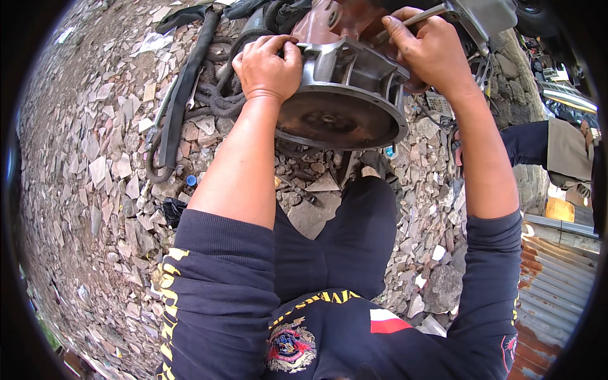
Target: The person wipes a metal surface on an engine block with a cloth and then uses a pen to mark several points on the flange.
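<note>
In front of my knees lies an engine block, its reddish-brown body [345,22] at the top of the view. A grey metal bell housing [361,69] joins it, with a round rust-brown flywheel [329,118] facing me. My left hand [271,66] is closed over the housing's left upper edge, fingers curled on the metal. At the engine's right side, my right hand [427,54] is wrapped round a slim grey metal rod-like tool [425,15]. The tool's exact kind and its working end are not clear. Fingers of the right hand are partly hidden behind its thumb.
A thick dark rope [218,95] and a flat black strap [183,95] lie left of the engine. Broken tile and stones [101,190] cover the ground. On the right are another person's dark-clothed leg [525,142] and rusty corrugated metal sheets [551,285]. A blue cap [191,180] lies nearby.
</note>
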Available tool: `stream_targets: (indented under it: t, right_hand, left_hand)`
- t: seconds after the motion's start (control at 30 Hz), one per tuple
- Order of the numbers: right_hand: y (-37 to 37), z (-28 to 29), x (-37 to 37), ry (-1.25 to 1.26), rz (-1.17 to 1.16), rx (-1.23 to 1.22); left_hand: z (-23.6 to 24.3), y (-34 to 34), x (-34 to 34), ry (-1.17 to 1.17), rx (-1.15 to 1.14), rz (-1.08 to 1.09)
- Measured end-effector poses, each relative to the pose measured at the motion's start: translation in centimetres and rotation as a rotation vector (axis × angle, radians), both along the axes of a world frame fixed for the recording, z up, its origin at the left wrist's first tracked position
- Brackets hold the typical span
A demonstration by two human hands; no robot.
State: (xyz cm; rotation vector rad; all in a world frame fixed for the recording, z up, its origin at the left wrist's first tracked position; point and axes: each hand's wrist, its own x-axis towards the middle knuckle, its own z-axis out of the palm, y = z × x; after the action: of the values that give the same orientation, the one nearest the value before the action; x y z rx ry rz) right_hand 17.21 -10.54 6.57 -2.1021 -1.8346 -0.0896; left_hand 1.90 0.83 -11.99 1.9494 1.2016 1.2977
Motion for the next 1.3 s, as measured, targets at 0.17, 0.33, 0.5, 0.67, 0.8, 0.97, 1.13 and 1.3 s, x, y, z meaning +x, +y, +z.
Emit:
stream_targets:
  t: [0.17,0.33,0.5,0.67,0.8,0.97,1.13,1.3]
  right_hand:
    - [0.1,0.1,-0.8,-0.145,0.066,0.014]
    - [0.1,-0.6,0.2,0.073,0.039,0.024]
    - [0.1,-0.5,-0.9,0.291,-0.053,0.155]
    - [-0.1,-1.7,-1.1,0.106,-0.02,0.092]
    - [-0.2,-1.4,-0.2,0.01,0.028,0.226]
    - [-0.3,-1.9,0.3,0.039,0.041,0.188]
    - [-0.3,-1.4,-0.6,0.213,-0.021,0.159]
    - [-0.5,-2.2,0.3,0.004,0.045,0.187]
  left_hand:
    - [0.1,0.1,0.1,0.001,0.015,0.004]
    - [0.2,-0.1,0.3,-0.005,0.018,0.005]
    - [0.1,0.1,0.0,-0.013,-0.005,-0.005]
    - [0.2,-0.1,0.3,-0.009,-0.013,-0.008]
    - [0.0,0.1,0.2,0.011,0.007,-0.002]
    - [0.1,0.3,0.1,-0.003,-0.004,-0.002]
    - [0.0,0.1,0.1,-0.001,-0.011,-0.006]
    - [0.1,0.1,0.1,0.004,-0.008,-0.009]
